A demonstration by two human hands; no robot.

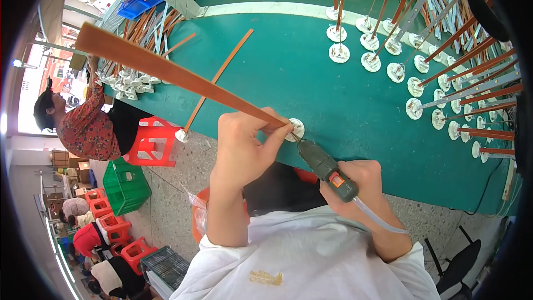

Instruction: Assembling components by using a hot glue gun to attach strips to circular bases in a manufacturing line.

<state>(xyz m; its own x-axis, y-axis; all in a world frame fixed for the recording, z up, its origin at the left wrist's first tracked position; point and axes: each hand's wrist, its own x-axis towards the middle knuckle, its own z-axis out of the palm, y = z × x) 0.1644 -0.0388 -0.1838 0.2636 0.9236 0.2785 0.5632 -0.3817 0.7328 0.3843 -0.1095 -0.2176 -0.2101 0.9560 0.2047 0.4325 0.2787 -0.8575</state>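
Observation:
My left hand [247, 141] pinches the lower end of a long brown flat strip [177, 75], which slants up toward the far left. That end meets a round white base [298, 128] on the green table, though my fingers partly cover the joint. My right hand [358, 180] is wrapped round a dark hot glue gun [325, 168] with an orange switch. Its nozzle points at the white base beside my left fingertips. A clear glue stick [377, 216] sticks out of the gun's rear.
Many white bases with upright strips [371, 61] stand across the table's right side. Another brown strip with a white end [219, 75] lies at left, near a pile of white pieces [129, 82]. A person [83, 116] is near a red stool [151, 141] on the left.

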